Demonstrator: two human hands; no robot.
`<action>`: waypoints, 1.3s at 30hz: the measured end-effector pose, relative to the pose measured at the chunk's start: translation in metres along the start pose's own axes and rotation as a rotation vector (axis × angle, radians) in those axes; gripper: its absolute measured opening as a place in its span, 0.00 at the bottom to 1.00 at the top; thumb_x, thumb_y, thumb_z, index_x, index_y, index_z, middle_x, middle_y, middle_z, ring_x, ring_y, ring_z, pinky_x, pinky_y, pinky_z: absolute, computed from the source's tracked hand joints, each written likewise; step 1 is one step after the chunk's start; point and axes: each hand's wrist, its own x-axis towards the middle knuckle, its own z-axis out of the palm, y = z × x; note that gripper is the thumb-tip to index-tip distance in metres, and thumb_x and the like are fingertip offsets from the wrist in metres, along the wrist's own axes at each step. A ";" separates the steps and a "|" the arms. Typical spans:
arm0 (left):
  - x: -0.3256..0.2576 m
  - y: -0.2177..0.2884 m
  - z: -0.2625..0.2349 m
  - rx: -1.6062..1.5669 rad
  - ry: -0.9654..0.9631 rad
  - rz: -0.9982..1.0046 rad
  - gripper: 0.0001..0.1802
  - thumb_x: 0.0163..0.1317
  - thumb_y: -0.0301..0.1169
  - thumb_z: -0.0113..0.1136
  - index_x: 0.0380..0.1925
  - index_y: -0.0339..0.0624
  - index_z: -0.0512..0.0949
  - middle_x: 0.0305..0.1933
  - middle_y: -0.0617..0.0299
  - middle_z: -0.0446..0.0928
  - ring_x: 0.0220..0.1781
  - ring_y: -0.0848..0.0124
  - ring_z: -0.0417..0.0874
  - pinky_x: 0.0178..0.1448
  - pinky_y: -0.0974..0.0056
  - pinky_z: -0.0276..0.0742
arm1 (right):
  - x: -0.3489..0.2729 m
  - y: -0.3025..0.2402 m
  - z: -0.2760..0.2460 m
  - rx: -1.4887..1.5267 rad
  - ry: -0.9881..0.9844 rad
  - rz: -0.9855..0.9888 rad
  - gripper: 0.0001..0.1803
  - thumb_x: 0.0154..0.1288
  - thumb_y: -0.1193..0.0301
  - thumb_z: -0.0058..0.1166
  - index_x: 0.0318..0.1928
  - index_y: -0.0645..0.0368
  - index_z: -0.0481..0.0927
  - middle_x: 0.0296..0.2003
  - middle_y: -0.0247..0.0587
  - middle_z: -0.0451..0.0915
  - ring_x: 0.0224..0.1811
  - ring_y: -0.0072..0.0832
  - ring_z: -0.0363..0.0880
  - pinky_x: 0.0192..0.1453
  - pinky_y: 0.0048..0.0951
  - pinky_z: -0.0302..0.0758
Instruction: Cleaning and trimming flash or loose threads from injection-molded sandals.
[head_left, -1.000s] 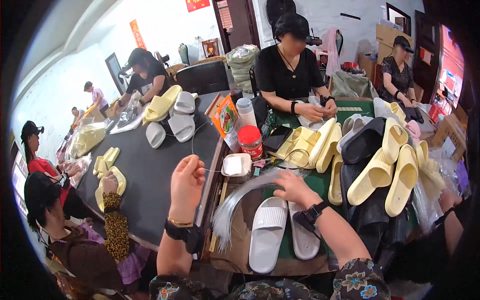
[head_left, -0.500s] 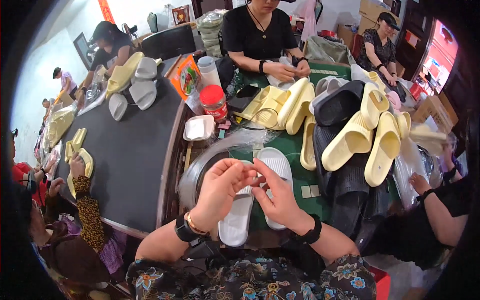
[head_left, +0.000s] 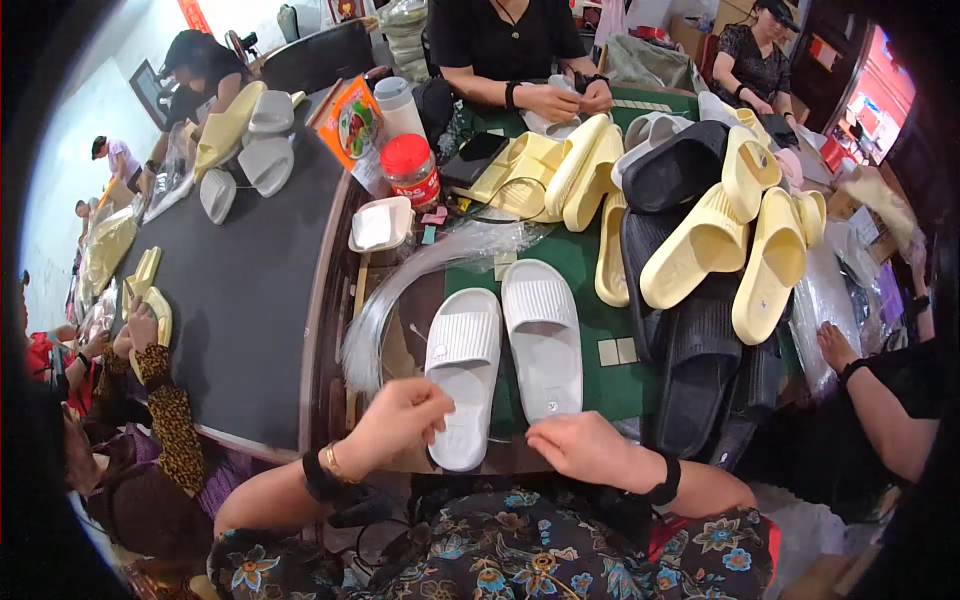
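White slippers point(head_left: 465, 335) lie paired on the table point(head_left: 596, 385), the left hand point(head_left: 400, 412) by one heel, the right hand point(head_left: 588, 446) by the other, apart and curled; from here I can't tell if they pinch anything. A tray point(head_left: 404, 222) beside the red-lidded jar point(head_left: 410, 172) holds something white point(head_left: 375, 228).

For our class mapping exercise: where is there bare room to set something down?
Most on the dark grey tabletop, between the leftmost yellow slippers and its brown rim. Less on the green surface, below two pale square tiles, between the right white ribbed slipper and the black ribbed slipper. Crowded: the yellow and black slipper heap farther right.
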 end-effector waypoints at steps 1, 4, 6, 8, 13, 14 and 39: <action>-0.003 -0.007 0.000 -0.003 -0.001 -0.003 0.09 0.65 0.32 0.56 0.34 0.38 0.81 0.24 0.66 0.78 0.19 0.81 0.74 0.19 0.76 0.64 | -0.006 -0.002 0.001 -0.015 -0.122 0.029 0.09 0.63 0.68 0.54 0.36 0.63 0.80 0.30 0.49 0.82 0.33 0.49 0.81 0.38 0.43 0.78; -0.010 -0.011 0.004 0.214 -0.251 -0.184 0.11 0.63 0.35 0.58 0.34 0.38 0.82 0.24 0.65 0.78 0.20 0.81 0.74 0.20 0.75 0.64 | -0.018 -0.001 0.015 -0.035 -0.232 0.058 0.10 0.64 0.66 0.54 0.36 0.60 0.82 0.29 0.47 0.83 0.33 0.45 0.82 0.37 0.41 0.79; -0.005 -0.018 0.008 0.223 -0.308 -0.221 0.11 0.63 0.36 0.58 0.34 0.38 0.82 0.24 0.65 0.78 0.19 0.81 0.74 0.20 0.75 0.64 | -0.024 -0.001 0.022 -0.013 -0.268 0.056 0.10 0.64 0.66 0.55 0.36 0.60 0.81 0.28 0.46 0.82 0.32 0.44 0.82 0.37 0.40 0.79; 0.004 -0.023 0.011 0.277 -0.358 -0.266 0.12 0.63 0.36 0.58 0.32 0.38 0.81 0.22 0.66 0.77 0.19 0.81 0.73 0.20 0.75 0.63 | -0.026 -0.007 0.023 -0.052 -0.223 0.063 0.09 0.63 0.67 0.55 0.35 0.60 0.81 0.27 0.46 0.82 0.32 0.43 0.82 0.36 0.39 0.79; 0.017 -0.018 0.007 0.060 -0.357 -0.304 0.10 0.64 0.34 0.58 0.31 0.37 0.80 0.21 0.67 0.75 0.17 0.82 0.71 0.20 0.76 0.61 | -0.029 -0.022 0.014 -0.086 -0.066 0.077 0.08 0.63 0.68 0.56 0.34 0.60 0.82 0.27 0.46 0.82 0.30 0.43 0.82 0.33 0.38 0.79; 0.019 -0.016 0.008 0.055 -0.360 -0.294 0.10 0.64 0.34 0.58 0.30 0.37 0.80 0.21 0.67 0.75 0.18 0.82 0.71 0.21 0.76 0.62 | -0.030 -0.025 0.009 -0.061 -0.072 0.114 0.09 0.64 0.67 0.54 0.34 0.60 0.81 0.27 0.48 0.82 0.30 0.45 0.82 0.33 0.41 0.78; 0.059 -0.023 -0.004 0.192 0.005 0.101 0.13 0.63 0.31 0.54 0.30 0.30 0.81 0.22 0.58 0.80 0.18 0.73 0.79 0.19 0.68 0.72 | 0.067 0.056 0.014 0.000 0.205 0.246 0.15 0.60 0.64 0.49 0.29 0.64 0.80 0.28 0.59 0.79 0.33 0.55 0.79 0.39 0.51 0.74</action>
